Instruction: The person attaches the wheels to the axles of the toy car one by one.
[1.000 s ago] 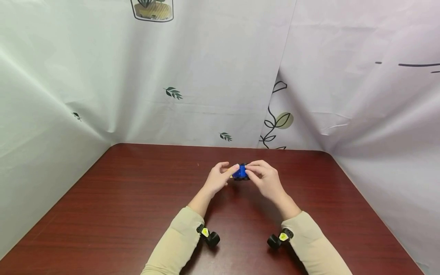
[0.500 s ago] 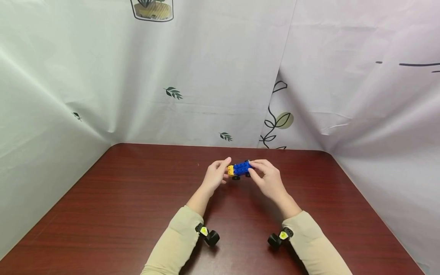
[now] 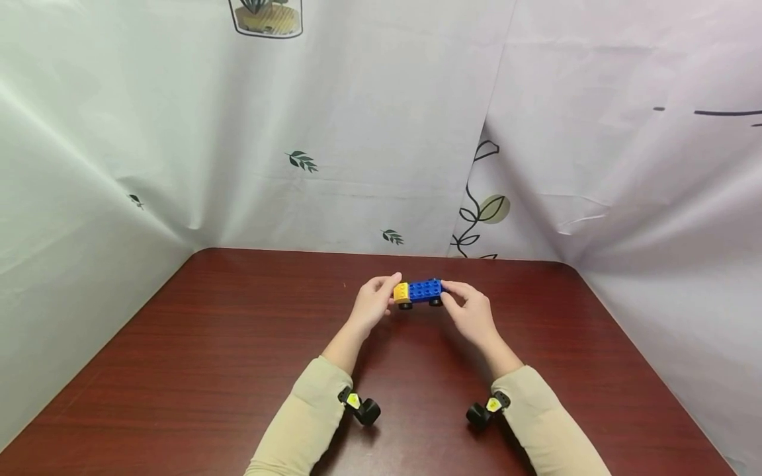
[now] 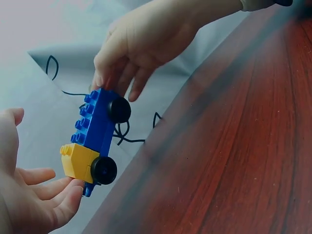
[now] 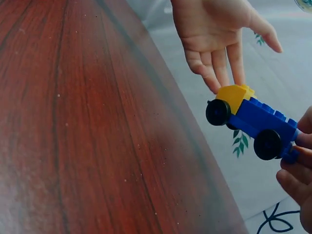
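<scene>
A toy car (image 3: 424,291) built of studded bricks, with a blue body, a yellow front block (image 4: 79,162) and black wheels (image 5: 267,145), is held up above the table in the head view. My right hand (image 3: 472,316) pinches the blue rear end between thumb and fingers. At the yellow end, my left hand (image 3: 370,304) has its fingers extended, fingertips right at the front, thumb raised away. The left wrist view shows these fingertips (image 4: 75,186) under the yellow block. Seen from the right wrist, the car's wheeled side faces the camera.
Under both arms lies a dark red wooden table (image 3: 238,344), its far edge meeting a pale printed cloth (image 3: 357,132). Black wrist devices (image 3: 364,410) are strapped at both beige sleeves (image 3: 303,416).
The car, earlier partly covered between both hands, has come into fuller view and levelled out. My left thumb has lifted off it. The right hand has moved slightly right with the car.
</scene>
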`<move>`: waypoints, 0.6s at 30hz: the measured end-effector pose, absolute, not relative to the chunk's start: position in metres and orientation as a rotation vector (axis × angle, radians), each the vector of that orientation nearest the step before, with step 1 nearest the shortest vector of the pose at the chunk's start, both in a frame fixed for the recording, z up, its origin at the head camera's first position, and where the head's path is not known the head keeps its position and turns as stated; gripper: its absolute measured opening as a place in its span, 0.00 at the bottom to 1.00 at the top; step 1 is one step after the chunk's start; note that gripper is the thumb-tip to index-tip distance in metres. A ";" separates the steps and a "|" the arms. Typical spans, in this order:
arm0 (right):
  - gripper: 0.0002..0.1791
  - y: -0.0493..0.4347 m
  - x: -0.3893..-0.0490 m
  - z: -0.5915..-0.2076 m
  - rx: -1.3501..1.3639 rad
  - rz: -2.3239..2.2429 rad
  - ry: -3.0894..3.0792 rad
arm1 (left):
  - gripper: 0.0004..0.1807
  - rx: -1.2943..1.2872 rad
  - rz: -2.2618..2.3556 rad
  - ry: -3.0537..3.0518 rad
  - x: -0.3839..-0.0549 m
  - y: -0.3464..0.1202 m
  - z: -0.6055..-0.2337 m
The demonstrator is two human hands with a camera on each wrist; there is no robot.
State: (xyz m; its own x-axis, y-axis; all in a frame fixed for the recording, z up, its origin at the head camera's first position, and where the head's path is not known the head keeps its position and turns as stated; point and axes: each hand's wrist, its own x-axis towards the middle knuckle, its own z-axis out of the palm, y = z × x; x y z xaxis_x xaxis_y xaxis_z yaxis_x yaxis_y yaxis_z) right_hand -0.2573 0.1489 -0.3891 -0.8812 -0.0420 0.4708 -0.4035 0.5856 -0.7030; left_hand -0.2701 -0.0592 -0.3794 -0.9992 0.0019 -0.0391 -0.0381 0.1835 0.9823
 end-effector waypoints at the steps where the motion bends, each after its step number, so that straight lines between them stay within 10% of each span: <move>1: 0.18 0.149 -0.257 -0.390 0.322 1.254 -2.438 | 0.39 -0.040 1.973 2.403 -0.270 -0.059 -0.380; 18: 0.25 0.155 -0.268 -0.404 0.154 1.509 -2.636 | 0.42 -0.049 1.884 2.443 -0.272 -0.055 -0.387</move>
State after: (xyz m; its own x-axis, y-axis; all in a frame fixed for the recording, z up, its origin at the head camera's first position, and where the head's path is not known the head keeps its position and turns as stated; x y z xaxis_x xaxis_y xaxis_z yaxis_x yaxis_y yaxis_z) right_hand -0.2683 0.1554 -0.4040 -0.9899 -0.0375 0.1370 -0.1371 0.5038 -0.8529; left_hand -0.2721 -0.0553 -0.3872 -0.9979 0.0091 -0.0640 -0.0596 0.2542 0.9653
